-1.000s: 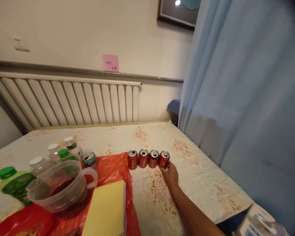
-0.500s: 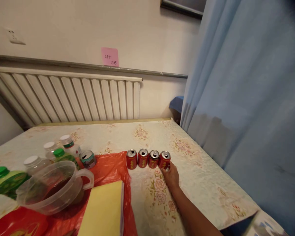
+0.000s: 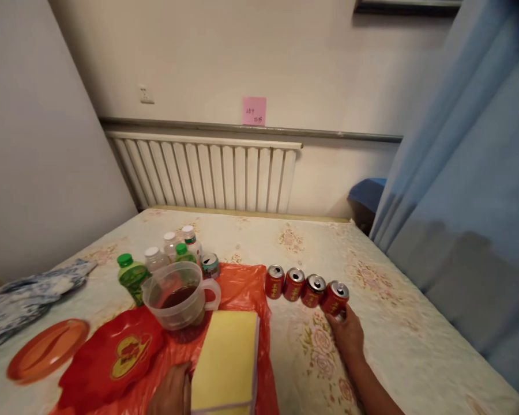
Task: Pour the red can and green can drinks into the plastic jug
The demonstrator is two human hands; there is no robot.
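Several small red drink cans stand in a row on the floral tablecloth (image 3: pixel 389 323). My right hand (image 3: pixel 349 334) reaches to the rightmost red can (image 3: pixel 336 298), and its fingertips touch the can's near side. Whether the fingers wrap around it I cannot tell. My left hand (image 3: pixel 170 393) lies at the bottom edge, fingers curled, resting on the orange plastic bag (image 3: pixel 242 282) beside the near left corner of a yellow pad (image 3: pixel 227 360). The other red cans (image 3: pixel 293 284) stand to the left of the touched one.
A clear plastic jug (image 3: pixel 179 294) with dark liquid sits on the bag. Behind it stand a green-capped bottle (image 3: pixel 132 278), several white-capped bottles and a tin (image 3: pixel 210 266). A red packet (image 3: pixel 112 354), an orange plate (image 3: pixel 47 349) and a blue cloth (image 3: pixel 21 297) lie at left. A blue curtain (image 3: pixel 471 190) hangs at right.
The view has swung left and pulled back, so the plate, cloth and my left hand now show. My right hand stays at the rightmost can.
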